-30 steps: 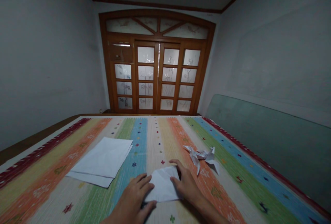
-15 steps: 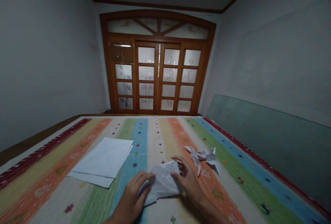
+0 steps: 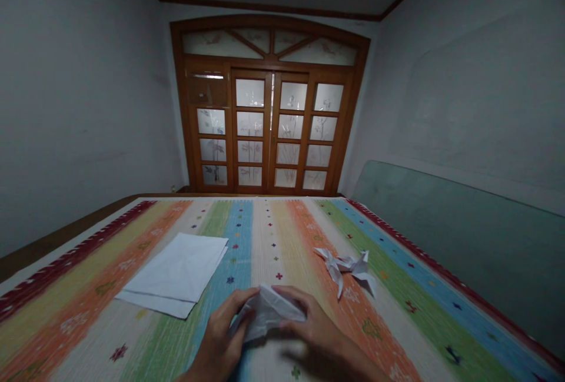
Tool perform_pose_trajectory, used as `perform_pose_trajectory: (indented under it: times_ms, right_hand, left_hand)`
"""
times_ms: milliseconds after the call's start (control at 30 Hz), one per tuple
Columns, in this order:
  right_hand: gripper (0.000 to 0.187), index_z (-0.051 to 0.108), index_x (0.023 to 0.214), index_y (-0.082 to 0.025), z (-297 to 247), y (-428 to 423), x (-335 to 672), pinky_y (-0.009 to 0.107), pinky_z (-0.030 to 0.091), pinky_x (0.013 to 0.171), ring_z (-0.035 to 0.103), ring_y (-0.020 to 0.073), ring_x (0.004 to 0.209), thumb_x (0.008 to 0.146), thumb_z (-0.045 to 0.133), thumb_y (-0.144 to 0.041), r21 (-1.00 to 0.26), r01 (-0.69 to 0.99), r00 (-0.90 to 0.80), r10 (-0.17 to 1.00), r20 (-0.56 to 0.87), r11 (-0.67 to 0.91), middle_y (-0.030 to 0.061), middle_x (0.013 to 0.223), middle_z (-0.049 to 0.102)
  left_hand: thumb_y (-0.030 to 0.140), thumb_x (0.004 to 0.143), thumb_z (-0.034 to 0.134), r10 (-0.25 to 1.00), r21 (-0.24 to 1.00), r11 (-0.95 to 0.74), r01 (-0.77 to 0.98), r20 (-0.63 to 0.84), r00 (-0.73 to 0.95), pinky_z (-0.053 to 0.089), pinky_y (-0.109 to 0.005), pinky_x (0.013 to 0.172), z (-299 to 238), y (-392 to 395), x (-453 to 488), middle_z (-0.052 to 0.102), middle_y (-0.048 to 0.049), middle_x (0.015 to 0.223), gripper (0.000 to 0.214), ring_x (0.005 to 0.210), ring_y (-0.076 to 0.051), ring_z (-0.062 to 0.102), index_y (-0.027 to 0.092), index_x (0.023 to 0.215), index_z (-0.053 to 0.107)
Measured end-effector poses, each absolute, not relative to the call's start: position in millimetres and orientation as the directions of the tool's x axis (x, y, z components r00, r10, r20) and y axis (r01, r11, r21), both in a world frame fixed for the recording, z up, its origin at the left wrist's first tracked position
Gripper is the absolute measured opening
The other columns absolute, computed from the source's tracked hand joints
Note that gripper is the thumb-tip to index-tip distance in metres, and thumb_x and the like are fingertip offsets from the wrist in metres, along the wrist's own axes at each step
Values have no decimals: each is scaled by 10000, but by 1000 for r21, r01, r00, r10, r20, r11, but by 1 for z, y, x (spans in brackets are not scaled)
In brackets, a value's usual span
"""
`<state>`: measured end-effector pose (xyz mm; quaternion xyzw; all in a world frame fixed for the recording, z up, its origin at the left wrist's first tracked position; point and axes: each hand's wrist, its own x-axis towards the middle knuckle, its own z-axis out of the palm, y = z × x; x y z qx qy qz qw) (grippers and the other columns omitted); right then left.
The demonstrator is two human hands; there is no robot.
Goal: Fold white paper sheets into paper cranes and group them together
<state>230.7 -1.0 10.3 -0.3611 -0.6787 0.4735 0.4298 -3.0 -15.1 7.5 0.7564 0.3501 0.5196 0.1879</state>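
Between my two hands is a creased white sheet of paper (image 3: 265, 313), bent up so that a folded peak points away from me. My left hand (image 3: 226, 329) pinches its left side, thumb in front and fingers behind. On the right edge, my right hand (image 3: 311, 323) grips the paper between thumb and fingers. The paper's lower edge is close to the tablecloth; whether it touches I cannot tell. Just beyond my right hand lie folded white paper cranes (image 3: 346, 267), their wings and points overlapping.
A small stack of white paper sheets (image 3: 176, 273) lies to the left on the striped tablecloth (image 3: 273, 235). Along the right side of the table runs a pale green panel (image 3: 445, 229). Wooden doors with glass panes (image 3: 269, 129) stand beyond the far edge.
The paper, flatter before, is now bent up into a peak. My right hand has moved lower and closer to me, and its fingers have shifted along the paper's edge.
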Motion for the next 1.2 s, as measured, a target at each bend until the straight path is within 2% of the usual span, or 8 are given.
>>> perform_pose_trajectory:
  times_ms: [167,267,400,800,900,967,1067,1200]
  right_hand:
    - [461,800,1056,-188,18,-6,227,489,439,1036,620,332,1152,783,742,-555,-922,159,-383,883,272,353,150,1223,685]
    - [485,788,1064,-163,20,-8,225,413,520,860,663,286,934,706,807,-489,-960,114,-374,906,197,255,116,1010,733]
    - [419,802,968,-156,17,-10,222,341,508,743,628,254,840,642,838,-416,-982,110,-305,946,114,154,95,914,724]
    - [453,743,764,-110,3,-3,223,227,364,557,482,125,599,634,835,-533,-992,78,-384,921,65,103,-5,654,585]
    - [458,735,793,-113,2,-5,221,246,438,581,563,138,579,670,816,-546,-999,13,-434,900,33,43,0,655,617]
    - [457,732,845,-127,4,-7,220,273,495,598,624,160,587,668,824,-538,-999,-41,-449,893,19,1,11,693,655]
    - [520,718,972,-159,10,-8,221,289,538,587,670,182,621,612,877,-500,-995,-100,-420,907,35,-8,28,804,700]
    - [761,616,1228,-198,18,-10,222,268,534,574,681,184,640,581,919,-460,-984,-180,-395,916,66,-6,13,812,707]
  left_hand:
    - [210,913,638,796,741,-597,308,595,112,611,-291,827,2,-17,0,751,-48,1127,333,915,-209,745,285,1237,659]
    - [229,921,620,825,779,-558,287,559,88,612,-308,809,5,-18,1,712,-69,1138,294,946,-222,725,267,1208,672]
    - [248,908,630,840,795,-528,298,541,45,600,-350,859,10,-16,3,653,-92,1216,273,1124,-269,655,271,1172,694]
    - [288,842,683,894,874,-433,221,447,-18,585,-338,865,1,-16,6,704,-83,1163,370,983,-237,695,249,1210,675]
    - [334,837,671,913,902,-408,143,400,79,590,-316,821,9,-16,6,752,-91,1062,222,984,-259,705,216,998,768]
    - [330,827,663,913,910,-393,133,368,178,585,-298,745,16,-17,7,768,-81,918,184,838,-238,715,201,863,789]
    - [332,807,679,949,951,-287,112,266,170,592,-338,765,22,-19,10,791,-65,852,193,834,-259,727,201,888,796]
    - [363,753,740,981,983,-184,15,182,65,575,-413,909,21,-17,11,811,-86,1020,284,980,-303,734,192,971,803]
